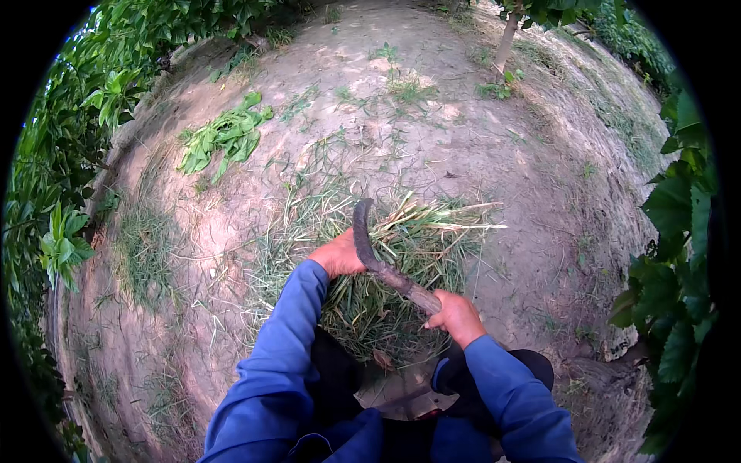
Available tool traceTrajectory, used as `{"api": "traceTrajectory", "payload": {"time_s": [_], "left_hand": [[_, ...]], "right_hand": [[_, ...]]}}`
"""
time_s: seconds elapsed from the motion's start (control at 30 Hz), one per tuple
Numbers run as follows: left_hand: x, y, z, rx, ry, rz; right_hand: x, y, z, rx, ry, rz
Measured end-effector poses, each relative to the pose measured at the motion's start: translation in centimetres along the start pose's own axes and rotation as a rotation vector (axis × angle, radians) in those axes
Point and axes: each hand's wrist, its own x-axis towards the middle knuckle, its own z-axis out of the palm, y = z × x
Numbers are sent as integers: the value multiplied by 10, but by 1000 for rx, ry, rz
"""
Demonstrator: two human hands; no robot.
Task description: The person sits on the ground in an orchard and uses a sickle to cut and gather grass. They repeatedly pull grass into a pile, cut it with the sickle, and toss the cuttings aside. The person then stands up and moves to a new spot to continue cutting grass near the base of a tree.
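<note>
A sickle (399, 282) with a dark curved blade and a wooden handle lies diagonally over a heap of cut grass (428, 254) in front of my knees. Closed around the end of its handle is my right hand (457, 315). The blade's tip points away from me and passes just beside my left hand (341, 254), partly in front of it. That hand rests at the left side of the heap, its fingers hidden behind the blade and grass, so its hold cannot be made out. Pale stalks stick out of the heap towards the right.
Wilted broad green leaves (223, 139) lie on the bare soil ahead to the left. More cut grass (145, 249) is scattered at the left. Leafy branches (677, 278) hang close on the right, with dense foliage (63, 133) on the left. A thin tree trunk (507, 40) stands farther ahead.
</note>
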Motion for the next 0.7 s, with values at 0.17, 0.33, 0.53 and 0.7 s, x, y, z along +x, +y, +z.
{"api": "traceTrajectory", "payload": {"time_s": [0.17, 0.33, 0.53, 0.7], "left_hand": [[7, 8, -15, -63, -352, -215], [2, 2, -11, -239, -367, -187], [1, 1, -1, -449, -323, -234], [-4, 3, -1, -473, -268, -173]], "right_hand": [[3, 1, 3, 86, -39, 47], [6, 8, 5, 237, -76, 88], [13, 17, 6, 313, -108, 93], [11, 12, 4, 293, -113, 84]]}}
